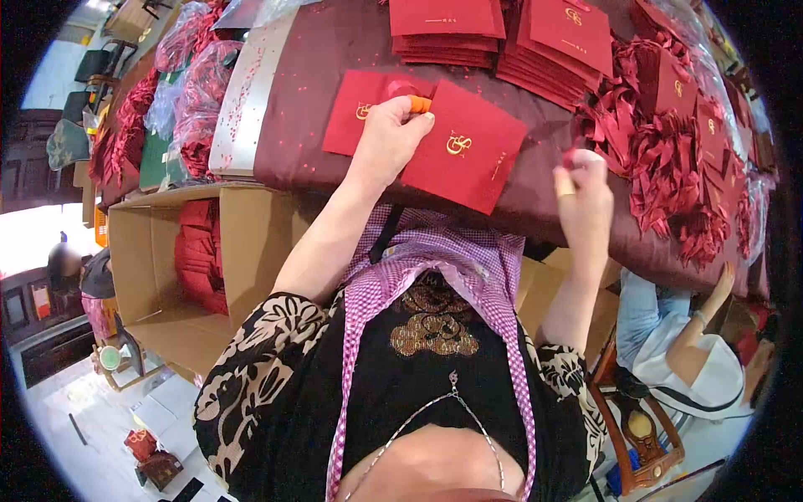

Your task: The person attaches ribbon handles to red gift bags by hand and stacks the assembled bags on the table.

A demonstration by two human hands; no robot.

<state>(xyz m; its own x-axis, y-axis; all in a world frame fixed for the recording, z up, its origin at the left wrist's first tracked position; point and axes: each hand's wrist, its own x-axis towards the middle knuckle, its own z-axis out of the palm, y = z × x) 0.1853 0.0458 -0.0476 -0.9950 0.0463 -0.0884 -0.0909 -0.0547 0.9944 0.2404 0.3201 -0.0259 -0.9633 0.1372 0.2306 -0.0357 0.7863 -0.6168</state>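
A red card (481, 159) with a gold emblem lies tilted near the table's front edge. My left hand (391, 138) pinches its upper left corner, with an orange cover on one finger. Another red card (341, 125) lies partly beneath that hand. To the right, my right hand (581, 188) is raised over the table, blurred, its fingers closed around a bit of red ribbon (570, 157). The far end of the ribbon cannot be made out.
Stacks of red cards (447, 29) stand at the back. Red ribbons (669, 180) pile up on the right. Plastic-wrapped bundles (201, 92) lie at the left. Below them is a cardboard box (150, 251) holding red items. A co-worker (694, 368) sits at the lower right.
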